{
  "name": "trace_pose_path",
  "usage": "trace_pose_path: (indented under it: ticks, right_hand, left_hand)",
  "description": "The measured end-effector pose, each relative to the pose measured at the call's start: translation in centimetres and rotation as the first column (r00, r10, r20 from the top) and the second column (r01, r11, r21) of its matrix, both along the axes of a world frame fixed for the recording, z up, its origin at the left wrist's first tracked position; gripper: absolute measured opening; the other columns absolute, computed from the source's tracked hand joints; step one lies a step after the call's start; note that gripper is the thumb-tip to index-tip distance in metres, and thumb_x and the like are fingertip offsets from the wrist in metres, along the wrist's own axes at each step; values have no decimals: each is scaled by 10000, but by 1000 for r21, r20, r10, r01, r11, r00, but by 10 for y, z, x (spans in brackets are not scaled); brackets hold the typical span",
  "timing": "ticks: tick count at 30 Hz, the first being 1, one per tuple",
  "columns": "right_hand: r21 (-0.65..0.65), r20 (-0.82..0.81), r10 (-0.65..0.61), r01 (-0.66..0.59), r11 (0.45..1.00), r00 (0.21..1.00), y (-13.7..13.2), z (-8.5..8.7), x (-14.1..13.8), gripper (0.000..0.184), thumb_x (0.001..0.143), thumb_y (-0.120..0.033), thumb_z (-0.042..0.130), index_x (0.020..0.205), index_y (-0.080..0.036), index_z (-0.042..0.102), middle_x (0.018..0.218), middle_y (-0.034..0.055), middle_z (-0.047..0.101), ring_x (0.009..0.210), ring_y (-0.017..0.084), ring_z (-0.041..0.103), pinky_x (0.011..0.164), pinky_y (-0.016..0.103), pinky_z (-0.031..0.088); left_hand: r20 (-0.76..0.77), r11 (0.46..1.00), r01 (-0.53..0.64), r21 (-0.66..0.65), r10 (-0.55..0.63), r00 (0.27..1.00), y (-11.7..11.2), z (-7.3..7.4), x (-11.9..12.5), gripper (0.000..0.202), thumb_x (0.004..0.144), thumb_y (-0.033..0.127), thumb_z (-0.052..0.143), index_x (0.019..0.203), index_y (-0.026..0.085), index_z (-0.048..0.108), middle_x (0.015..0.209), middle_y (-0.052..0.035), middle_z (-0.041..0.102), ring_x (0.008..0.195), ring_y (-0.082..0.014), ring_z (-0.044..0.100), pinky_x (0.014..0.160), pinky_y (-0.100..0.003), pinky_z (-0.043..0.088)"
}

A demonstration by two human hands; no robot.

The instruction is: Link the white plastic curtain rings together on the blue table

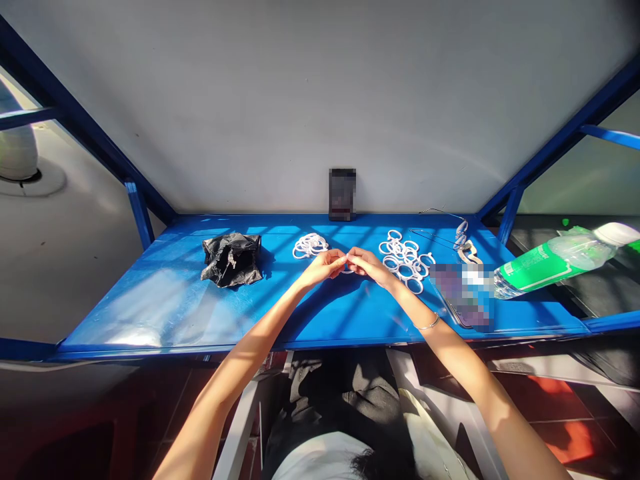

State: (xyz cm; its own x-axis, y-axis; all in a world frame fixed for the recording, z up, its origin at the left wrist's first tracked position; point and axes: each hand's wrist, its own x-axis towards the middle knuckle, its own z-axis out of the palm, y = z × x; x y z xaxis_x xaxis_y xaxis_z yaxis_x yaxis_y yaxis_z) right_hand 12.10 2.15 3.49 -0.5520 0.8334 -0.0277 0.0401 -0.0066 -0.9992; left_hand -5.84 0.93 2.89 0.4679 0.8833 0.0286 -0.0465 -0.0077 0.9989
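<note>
Over the middle of the blue table (165,300), a mostly hidden white ring (349,271) is pinched by the fingertips of the left hand (326,267) and the right hand (369,263), which are pressed together. To the right, loose white rings (401,259) are spread; to the left, a ring pile (311,245) is set near a crumpled black bag (240,259).

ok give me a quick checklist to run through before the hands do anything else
1. Left hand and right hand together at the fingertips: ok
2. White ring below the fingers firmly gripped: cannot tell
3. Left pile of rings free of the left hand: cannot tell, they overlap in view
4. Right pile of rings neatly stacked: not ok, spread loosely
5. Black bag away from both hands: ok
6. Bottle capped: ok
</note>
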Motion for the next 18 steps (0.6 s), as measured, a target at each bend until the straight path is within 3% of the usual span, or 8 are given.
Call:
trace_pose_path:
  ticks: [5, 12, 18]
  right_hand:
    - [-105, -157, 89, -106, 989, 984, -2, 0, 2, 271, 839, -474, 617, 713, -238, 570, 586, -33, 347, 525, 123, 232, 526, 315, 232]
    - [-173, -337, 62, -126, 977, 939, 3, -13, -5, 347, 767, -461, 702, 675, -182, 516, 640, -29, 404, 573, 96, 269, 520, 262, 202]
    - [-244, -440, 32, -154, 957, 897, 0, -16, -7, 348, 735, -340, 733, 614, -177, 451, 625, -34, 384, 583, 95, 254, 535, 258, 221]
  left_hand:
    - [74, 999, 27, -41, -24, 997, 0, 4, -1, 483, 756, 599, 654, 794, 130, 546, 564, 53, 394, 493, -55, 320, 479, -217, 205]
    - [173, 996, 76, -39, -69, 983, 1, 3, 0, 445, 735, 564, 686, 765, 139, 558, 550, 47, 376, 489, -60, 242, 487, -246, 144]
    - [225, 993, 107, -51, -93, 970, 0, 1, 1, 457, 722, 561, 704, 779, 124, 579, 541, 43, 365, 496, -60, 214, 507, -264, 129]
